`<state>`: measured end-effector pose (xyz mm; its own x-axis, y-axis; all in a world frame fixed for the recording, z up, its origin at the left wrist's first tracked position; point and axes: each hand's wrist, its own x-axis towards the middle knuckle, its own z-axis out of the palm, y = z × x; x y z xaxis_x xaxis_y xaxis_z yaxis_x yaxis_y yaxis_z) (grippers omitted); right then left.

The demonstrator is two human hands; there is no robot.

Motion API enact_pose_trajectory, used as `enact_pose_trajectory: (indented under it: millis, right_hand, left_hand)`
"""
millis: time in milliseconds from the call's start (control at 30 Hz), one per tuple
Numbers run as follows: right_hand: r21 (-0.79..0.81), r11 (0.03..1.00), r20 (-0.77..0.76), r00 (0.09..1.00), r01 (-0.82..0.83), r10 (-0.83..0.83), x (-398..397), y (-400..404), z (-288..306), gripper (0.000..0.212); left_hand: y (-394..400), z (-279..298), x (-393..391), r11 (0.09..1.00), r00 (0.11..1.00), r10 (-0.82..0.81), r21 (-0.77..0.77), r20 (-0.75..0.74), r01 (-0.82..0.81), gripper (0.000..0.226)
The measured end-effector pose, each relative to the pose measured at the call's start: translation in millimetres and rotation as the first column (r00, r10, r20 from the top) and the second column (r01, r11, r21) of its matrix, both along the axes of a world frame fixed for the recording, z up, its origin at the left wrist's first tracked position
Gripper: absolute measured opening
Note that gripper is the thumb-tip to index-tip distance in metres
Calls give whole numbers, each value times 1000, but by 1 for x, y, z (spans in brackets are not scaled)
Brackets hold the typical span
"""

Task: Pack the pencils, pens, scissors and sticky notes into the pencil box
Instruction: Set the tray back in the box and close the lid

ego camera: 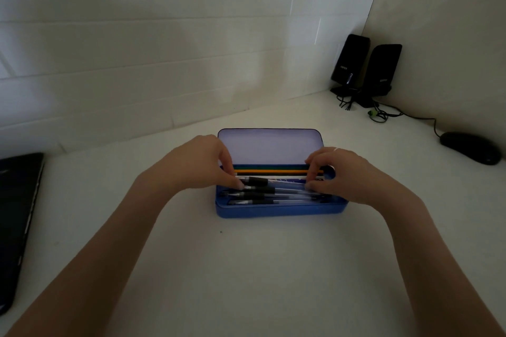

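A blue pencil box stands open in the middle of the white table, its pale lid raised at the back. Inside lie coloured pencils, green and orange, along the back. In front of them lie several pens with black caps and clear barrels. My left hand pinches the left end of a pen at the box's left side. My right hand holds the same bundle of pens at the right end. A blue ring-like shape by my right fingers may be a scissors handle. No sticky notes are visible.
A dark laptop lies at the left table edge. Two black speakers with tangled cables stand in the back right corner. A black mouse rests at the far right. A tiled wall runs behind the box.
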<state>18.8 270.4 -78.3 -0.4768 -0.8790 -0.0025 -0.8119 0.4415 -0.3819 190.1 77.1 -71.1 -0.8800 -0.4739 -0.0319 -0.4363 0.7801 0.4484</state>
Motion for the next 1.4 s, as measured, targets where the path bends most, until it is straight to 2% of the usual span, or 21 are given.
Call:
enact_pose_trajectory:
  millis: [100,400,567,700,867,967,1100,1200,1333,1400]
  right_hand:
    - [28,999,50,998,47,-48,-5,5,2,8]
    - [88,986,124,981,140,-150,-17,15,3,7]
    - [82,989,156,978,124,-136,-16,15,4,6]
    - [75,991,110,987,111,-118,-16,16,4,7]
    - [-30,999,139,990,17,-13,-9,16,12,11]
    - [79,997,21,1000,14,-16,-4,14,16,8]
    - [199,975,-169,983,103,-70,-5,19,19,11]
    - [245,962,-163,983,120,-82,-8,22,17,10]
    - [216,974,-155,987,65,-31,-9,17,12,8]
    - [173,983,-103,994,55,-37,-12,18,12,5]
  left_hand:
    - [8,0,-2,998,999,-6,-67,-40,3,26]
    - [11,-2,-4,991,993,-111,70,-35,113,19]
    - [12,-2,-4,980,982,-186,71,-22,187,13]
    - [12,-1,-4,969,976,-213,118,-48,217,10]
    - [13,2,-2,964,977,-204,162,-57,210,12]
    - [14,3,0,968,982,-180,165,-55,187,9]
    - [14,4,0,970,982,-178,156,-62,185,9]
    - [14,4,0,969,981,-181,160,-64,189,9]
    - [13,4,0,964,978,-196,168,-68,205,11]
    - [12,4,1,961,977,-204,178,-69,213,11]
